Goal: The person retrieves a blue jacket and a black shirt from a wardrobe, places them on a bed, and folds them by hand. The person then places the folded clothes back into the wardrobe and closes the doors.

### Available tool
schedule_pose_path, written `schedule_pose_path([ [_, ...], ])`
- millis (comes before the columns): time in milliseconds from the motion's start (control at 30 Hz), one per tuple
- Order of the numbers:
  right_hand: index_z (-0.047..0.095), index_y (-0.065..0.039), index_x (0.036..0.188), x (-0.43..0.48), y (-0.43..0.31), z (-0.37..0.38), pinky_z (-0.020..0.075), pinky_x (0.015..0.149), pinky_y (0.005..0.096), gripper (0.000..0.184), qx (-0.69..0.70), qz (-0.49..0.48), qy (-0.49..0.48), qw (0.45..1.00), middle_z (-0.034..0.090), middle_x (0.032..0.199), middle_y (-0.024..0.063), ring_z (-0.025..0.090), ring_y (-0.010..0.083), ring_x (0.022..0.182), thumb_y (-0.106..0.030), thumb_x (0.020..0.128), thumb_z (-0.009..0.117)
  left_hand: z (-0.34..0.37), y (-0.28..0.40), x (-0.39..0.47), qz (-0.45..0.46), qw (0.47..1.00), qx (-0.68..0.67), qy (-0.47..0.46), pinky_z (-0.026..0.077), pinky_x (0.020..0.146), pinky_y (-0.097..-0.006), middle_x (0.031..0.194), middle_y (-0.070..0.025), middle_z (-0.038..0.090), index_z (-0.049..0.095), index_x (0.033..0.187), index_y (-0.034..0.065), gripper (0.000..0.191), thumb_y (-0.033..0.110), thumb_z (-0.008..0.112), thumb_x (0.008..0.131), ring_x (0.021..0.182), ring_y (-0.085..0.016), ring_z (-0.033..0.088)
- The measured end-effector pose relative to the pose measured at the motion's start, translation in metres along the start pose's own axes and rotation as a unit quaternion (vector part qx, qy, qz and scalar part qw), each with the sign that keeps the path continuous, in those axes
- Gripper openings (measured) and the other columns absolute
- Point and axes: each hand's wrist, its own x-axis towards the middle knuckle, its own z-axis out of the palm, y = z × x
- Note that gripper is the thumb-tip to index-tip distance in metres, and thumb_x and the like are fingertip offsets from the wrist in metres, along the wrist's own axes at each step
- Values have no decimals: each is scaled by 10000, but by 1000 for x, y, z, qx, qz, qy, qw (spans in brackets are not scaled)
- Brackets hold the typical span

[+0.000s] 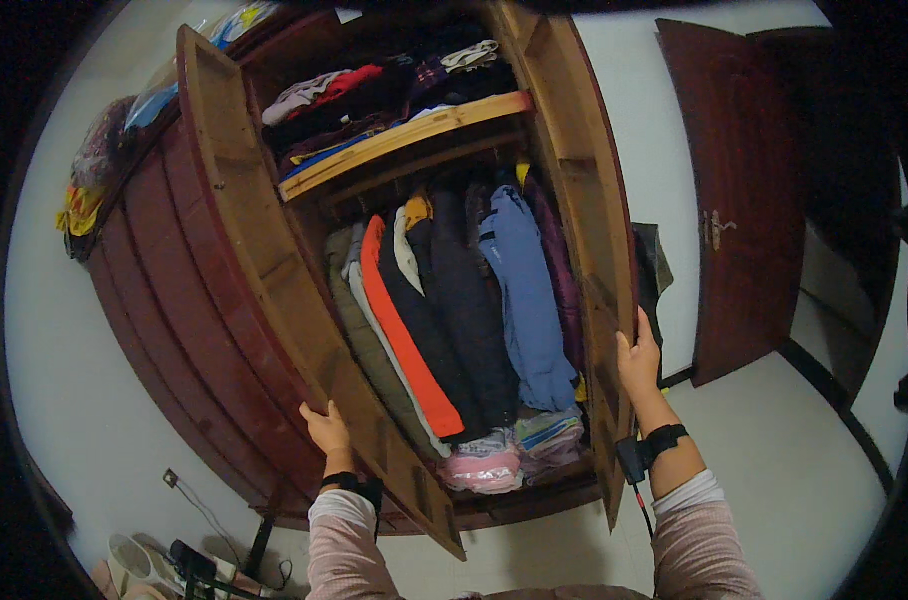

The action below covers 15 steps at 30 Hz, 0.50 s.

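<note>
A dark red wooden wardrobe stands before me with both of its middle doors swung outward. My left hand [326, 429] grips the edge of the left door [274, 270], thumb on the bare wood inside. On the other side, my right hand [640, 361] holds the edge of the right door [585, 217]. Between them hang several garments, among them an orange-edged coat [409, 337], a blue jacket [529, 300] and a purple one [557, 262]. Below these lie plastic-wrapped bundles, one of them a pink bundle [484, 469]. Folded clothes [326, 94] fill the space above a pale wooden shelf edge [409, 146].
Plastic bags [108, 150] sit on top of the wardrobe at left. A brown room door [746, 202] stands ajar at right, beside a dark hanging garment [649, 262]. Various items [191, 566] and a cable lie on the floor at lower left, under a wall socket [170, 478].
</note>
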Motion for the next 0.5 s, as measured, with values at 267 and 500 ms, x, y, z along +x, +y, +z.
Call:
schedule_pose_path([
  [267, 395, -39, 1343, 2, 2, -4, 429, 933, 363, 537, -14, -11, 2, 1000, 545, 1221, 219, 550, 357, 1102, -75, 842, 582, 4, 7, -4, -20, 1000, 20, 5, 450, 827, -442, 1043, -293, 597, 341, 1302, -16, 603, 224, 645, 840, 964, -434, 575],
  [500, 393, -46, 1346, 0, -1, -3, 432, 930, 370, 548, 1, -4, -7, 1000, 545, 1218, 216, 549, 365, 1098, -75, 836, 592, 5, 8, -5, -21, 1000, 15, 10, 452, 816, -454, 1022, -293, 603, 354, 1288, 5, 585, 228, 648, 835, 949, -446, 575],
])
